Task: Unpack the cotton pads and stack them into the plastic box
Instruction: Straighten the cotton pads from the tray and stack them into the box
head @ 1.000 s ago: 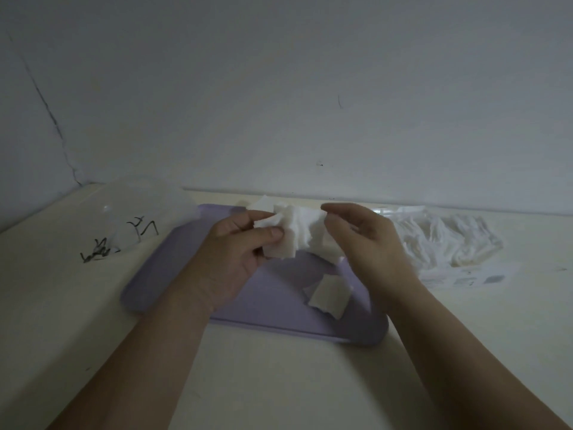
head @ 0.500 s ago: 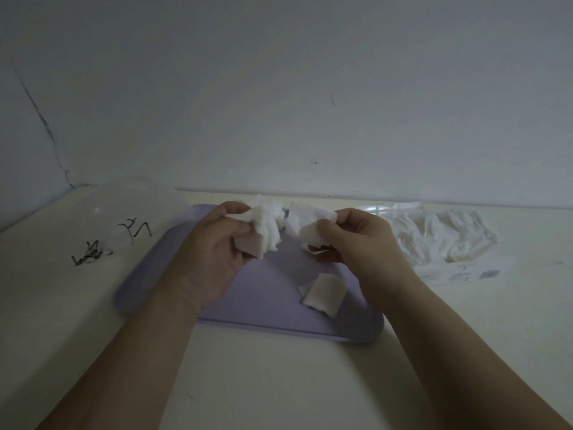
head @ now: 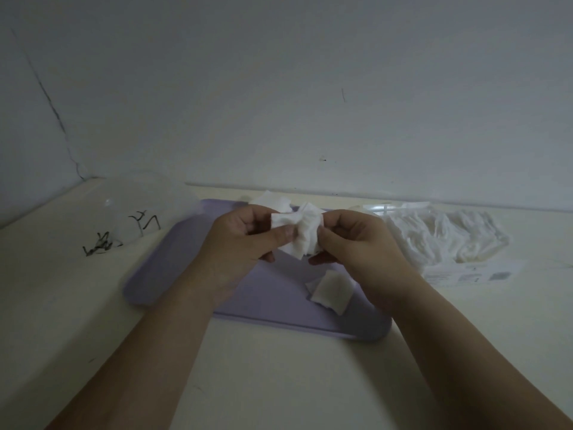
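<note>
Left hand [head: 245, 243]: closed, thumb pinching the left side of a small bunch of cotton pads [head: 302, 234], held above the purple tray [head: 173, 268]. Right hand [head: 356, 243]: fingertips closed on the right side of the same bunch; grip shared between both hands, pads fanned and uneven, apparently being squared or separated. Below the hands, on the tray: loose pads [head: 331, 291], two overlapping, lying flat near the right wrist. Behind the hands, at the far tray edge: more white pads [head: 273, 200], partly hidden, count unclear. Right of the tray, on the surface: opened clear package [head: 446, 240], holding a large rumpled mass of pads, printed label at its near edge. Left of the tray: transparent dome-shaped item [head: 136, 212] with dark markings; not identifiable as box or lid. Plastic box: not clearly identifiable. Progress, judged: early; package opened, a few pads out, no stack visibly formed, bulk of pads left to transfer.
</note>
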Tool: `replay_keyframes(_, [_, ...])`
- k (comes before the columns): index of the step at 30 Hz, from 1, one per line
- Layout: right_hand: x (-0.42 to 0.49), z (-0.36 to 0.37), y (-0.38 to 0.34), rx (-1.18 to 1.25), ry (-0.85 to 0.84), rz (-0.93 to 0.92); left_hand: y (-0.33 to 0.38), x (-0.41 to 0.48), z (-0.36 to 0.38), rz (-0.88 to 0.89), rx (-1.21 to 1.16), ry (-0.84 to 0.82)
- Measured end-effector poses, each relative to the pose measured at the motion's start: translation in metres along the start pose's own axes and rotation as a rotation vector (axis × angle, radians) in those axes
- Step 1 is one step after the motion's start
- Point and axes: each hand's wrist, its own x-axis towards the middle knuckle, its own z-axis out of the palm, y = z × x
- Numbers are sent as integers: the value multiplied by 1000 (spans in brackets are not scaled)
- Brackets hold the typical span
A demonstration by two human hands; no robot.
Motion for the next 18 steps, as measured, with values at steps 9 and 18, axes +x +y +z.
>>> replay_keyframes(9, [-1,6,3,53,-46,71,-2,-3,10,8,13,-16])
replay_keyframes(18, [-1,11,6,158,-42,101,-1,-8,19,-68,-181,-32])
